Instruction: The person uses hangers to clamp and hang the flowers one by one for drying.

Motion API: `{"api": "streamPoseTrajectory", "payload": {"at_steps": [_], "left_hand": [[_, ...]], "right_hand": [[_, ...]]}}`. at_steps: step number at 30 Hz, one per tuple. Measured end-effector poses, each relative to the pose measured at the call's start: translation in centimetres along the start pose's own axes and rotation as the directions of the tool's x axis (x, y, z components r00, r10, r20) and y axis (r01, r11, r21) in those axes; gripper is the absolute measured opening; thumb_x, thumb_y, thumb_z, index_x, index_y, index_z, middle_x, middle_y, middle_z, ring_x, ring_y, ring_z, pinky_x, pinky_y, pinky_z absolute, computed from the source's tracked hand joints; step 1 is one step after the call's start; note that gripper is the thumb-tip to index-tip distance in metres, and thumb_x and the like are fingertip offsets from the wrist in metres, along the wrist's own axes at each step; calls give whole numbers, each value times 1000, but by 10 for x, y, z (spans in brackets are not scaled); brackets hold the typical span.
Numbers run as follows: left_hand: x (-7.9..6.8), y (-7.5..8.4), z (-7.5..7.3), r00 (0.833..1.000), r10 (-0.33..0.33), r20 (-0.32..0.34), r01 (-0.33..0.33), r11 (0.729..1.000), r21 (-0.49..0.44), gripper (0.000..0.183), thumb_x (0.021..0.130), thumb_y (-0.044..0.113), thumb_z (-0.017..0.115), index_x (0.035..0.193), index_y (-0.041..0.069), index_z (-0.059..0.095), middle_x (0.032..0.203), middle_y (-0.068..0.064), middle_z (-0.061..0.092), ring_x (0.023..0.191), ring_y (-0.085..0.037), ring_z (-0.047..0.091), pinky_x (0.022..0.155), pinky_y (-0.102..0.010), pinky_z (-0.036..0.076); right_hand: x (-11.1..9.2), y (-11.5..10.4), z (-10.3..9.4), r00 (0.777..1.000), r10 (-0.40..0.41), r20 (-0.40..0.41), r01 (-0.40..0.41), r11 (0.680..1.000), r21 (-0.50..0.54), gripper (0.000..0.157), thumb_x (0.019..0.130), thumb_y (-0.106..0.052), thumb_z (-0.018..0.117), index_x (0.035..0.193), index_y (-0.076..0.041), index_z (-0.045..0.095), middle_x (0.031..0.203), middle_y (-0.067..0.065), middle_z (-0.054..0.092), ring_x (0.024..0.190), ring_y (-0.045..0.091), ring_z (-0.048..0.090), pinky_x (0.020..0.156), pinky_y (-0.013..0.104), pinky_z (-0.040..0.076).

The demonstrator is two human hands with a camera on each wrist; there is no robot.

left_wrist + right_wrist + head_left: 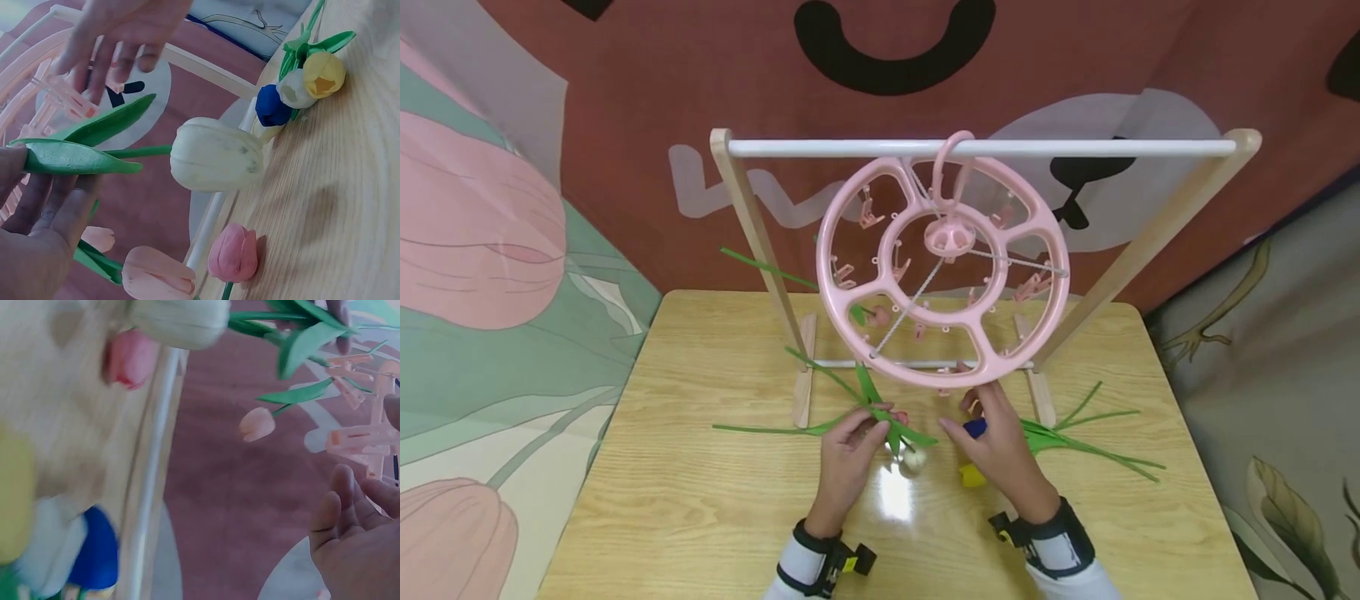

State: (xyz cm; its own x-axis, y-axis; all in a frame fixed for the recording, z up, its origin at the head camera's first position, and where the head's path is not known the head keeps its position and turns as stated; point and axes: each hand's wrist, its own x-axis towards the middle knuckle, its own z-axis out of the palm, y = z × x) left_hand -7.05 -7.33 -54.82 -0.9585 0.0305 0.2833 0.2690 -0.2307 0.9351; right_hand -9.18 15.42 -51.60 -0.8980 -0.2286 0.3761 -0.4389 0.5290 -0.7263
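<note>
My left hand (846, 450) pinches a white tulip (215, 156) by its green leaves and stem, the blossom hanging downward over the table. My right hand (1003, 446) is raised under the near rim of a round pink clip hanger (992, 367), its fingers apart and loosely bent. Close to those fingertips is a pink clip (359, 439) of the hanger, in the right wrist view. A pale pink tulip (256, 424) shows beyond the held one, head downward below the hanger.
The hanger hooks over the white bar (820, 148) of a wooden stand. Blue (274, 105), yellow (325, 75) and white (295, 89) tulips lie on the table's right. A pink tulip (232, 253) and a paler one (156, 275) are on the left side.
</note>
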Motion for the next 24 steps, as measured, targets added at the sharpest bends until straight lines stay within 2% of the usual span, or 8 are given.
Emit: {"api": "streamPoseTrajectory", "payload": {"at_steps": [4,9,13,17,19,24], "left_hand": [[2,-1,4,1000,9,-6,-8,998,61,16,99,-2,64,113,-7,70,111,-21,73,103,-16,74,87,-27,63],[3,0,8,1000,-10,-22,12,997,70,17,98,-1,66,114,-5,71,113,-24,70,102,-22,74,87,-27,63],[3,-1,8,998,-34,-51,37,997,73,20,97,0,68,115,-8,70,115,-26,70,99,-22,74,82,-26,64],[5,-2,9,996,-62,-71,66,997,46,22,97,1,69,116,-10,69,115,-27,70,97,-18,73,79,-28,65],[5,-3,10,995,-69,-70,71,997,26,24,97,1,68,118,-12,67,115,-31,68,97,-17,73,79,-29,65],[6,-5,12,994,-74,-79,76,997,31,23,97,2,69,117,-9,69,111,-34,69,92,-12,73,77,-27,65]], "right_hand": [[9,-6,4,999,-10,-39,13,997,70,77,84,-1,84,151,-6,48,108,8,63,89,20,57,74,21,51],[17,-12,8,995,19,-97,-1,983,185,58,84,6,80,137,-4,59,103,9,65,85,17,56,69,26,50],[20,-16,10,994,29,-106,3,956,294,47,85,12,77,127,0,59,98,13,64,83,13,58,71,22,55],[20,-17,11,996,18,-87,19,914,406,44,85,17,74,124,7,57,102,15,68,88,10,65,79,20,61],[19,-18,12,996,13,-86,27,898,440,44,84,19,73,124,9,58,106,11,71,92,9,68,81,22,63],[18,-22,13,997,1,-82,39,870,492,44,84,21,72,125,9,61,113,3,73,100,11,71,84,27,64]]}}
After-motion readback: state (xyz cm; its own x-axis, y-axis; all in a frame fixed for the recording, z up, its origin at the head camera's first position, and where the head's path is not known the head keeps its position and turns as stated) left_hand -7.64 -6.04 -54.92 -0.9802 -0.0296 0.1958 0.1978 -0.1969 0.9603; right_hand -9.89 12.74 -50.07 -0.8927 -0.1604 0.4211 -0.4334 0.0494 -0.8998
